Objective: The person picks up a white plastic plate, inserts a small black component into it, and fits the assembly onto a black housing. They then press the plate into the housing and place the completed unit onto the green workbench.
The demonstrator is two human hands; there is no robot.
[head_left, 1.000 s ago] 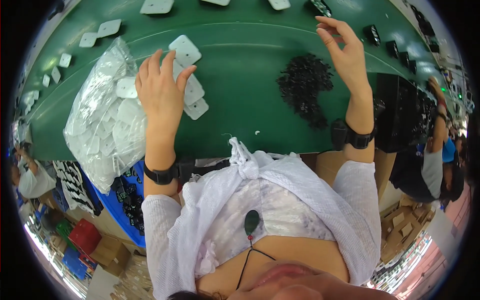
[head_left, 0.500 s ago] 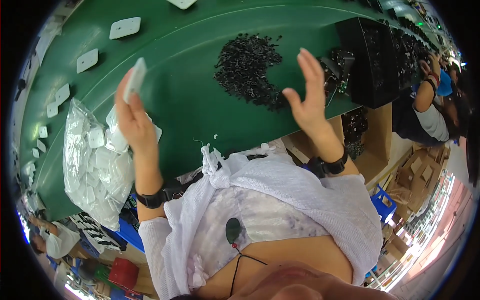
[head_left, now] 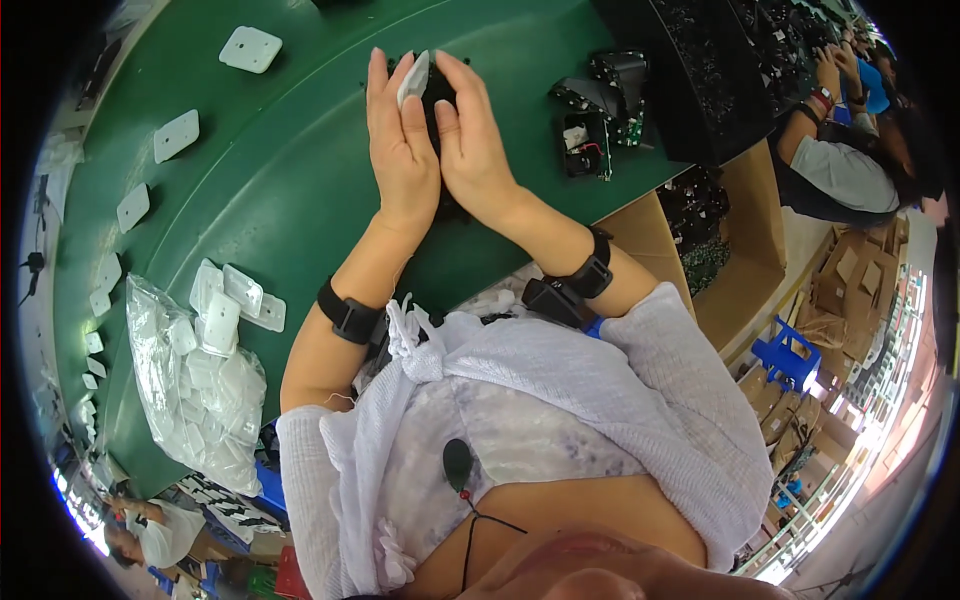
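My left hand (head_left: 405, 165) pinches a white plastic plate (head_left: 413, 80), seen nearly edge-on, between its thumb and fingers. Close against it, my right hand (head_left: 475, 150) has its fingers stretched out and holds nothing that I can see. Both hands hover over the pile of small black parts (head_left: 438, 88), covering most of it. Whether the right hand touches the plate or the parts, I cannot tell. Similar loose white plates (head_left: 222, 320) overlap on the green table beside an open clear bag (head_left: 190, 400) filled with more of them.
Spaced white plates (head_left: 250, 50) line the far left of the green worktop (head_left: 310, 200). Black housings with circuit boards (head_left: 600, 100) lie to the right, by a large black bin (head_left: 680, 80). Below is an open cardboard box (head_left: 740, 240). A co-worker (head_left: 845, 170) works at far right.
My hands, apart before, have come together over the black pile, the left carrying the white plate rightward. The view has shifted, so the black housings now appear farther left.
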